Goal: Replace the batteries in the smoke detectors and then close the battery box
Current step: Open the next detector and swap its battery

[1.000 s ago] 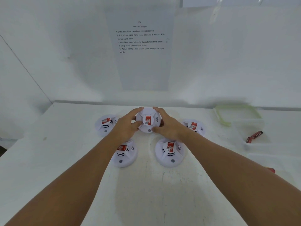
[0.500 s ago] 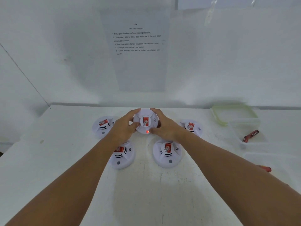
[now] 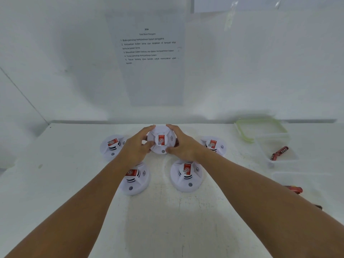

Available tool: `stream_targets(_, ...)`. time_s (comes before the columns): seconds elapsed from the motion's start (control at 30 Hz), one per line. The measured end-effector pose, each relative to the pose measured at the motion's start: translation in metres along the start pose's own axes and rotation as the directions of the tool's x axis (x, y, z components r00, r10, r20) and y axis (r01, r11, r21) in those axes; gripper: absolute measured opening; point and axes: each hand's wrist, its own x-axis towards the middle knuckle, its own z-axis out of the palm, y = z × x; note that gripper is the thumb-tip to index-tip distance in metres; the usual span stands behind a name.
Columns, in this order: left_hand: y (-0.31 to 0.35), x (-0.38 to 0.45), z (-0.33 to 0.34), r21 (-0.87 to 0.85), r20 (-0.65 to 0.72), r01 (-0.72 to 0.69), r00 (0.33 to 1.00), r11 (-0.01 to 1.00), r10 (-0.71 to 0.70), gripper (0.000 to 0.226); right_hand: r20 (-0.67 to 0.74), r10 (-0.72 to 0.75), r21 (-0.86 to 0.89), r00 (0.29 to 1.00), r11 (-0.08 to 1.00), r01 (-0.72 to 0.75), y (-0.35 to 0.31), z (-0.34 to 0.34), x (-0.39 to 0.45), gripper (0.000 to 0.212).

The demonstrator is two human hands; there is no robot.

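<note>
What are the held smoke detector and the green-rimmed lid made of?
Round white smoke detector held in both hands: looks like matte moulded plastic, with ribs, slotted vents and a red label. Clear lid with green rim: probably translucent plastic with a softer seal; too blurred to be sure.

Single head-worn wide-angle view, looking forward and down from above the near edge of the white tabletop (image 3: pixel 55 183) toward the white back wall (image 3: pixel 260 71). Both bare forearms enter from the bottom corners and converge at mid-frame; straight edges bow near the frame borders. No second view, so no shared region.
</note>
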Motion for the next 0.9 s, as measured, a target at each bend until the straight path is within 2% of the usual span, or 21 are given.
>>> stream_targets(0.9,0.0022,0.0006,0.0012,0.028,0.003,0.018,1.000,0.999,-0.018,0.057,0.016,0.009,0.004,1.000,1.000,-0.009,-0.0015,-0.0014,0.0005,0.087)
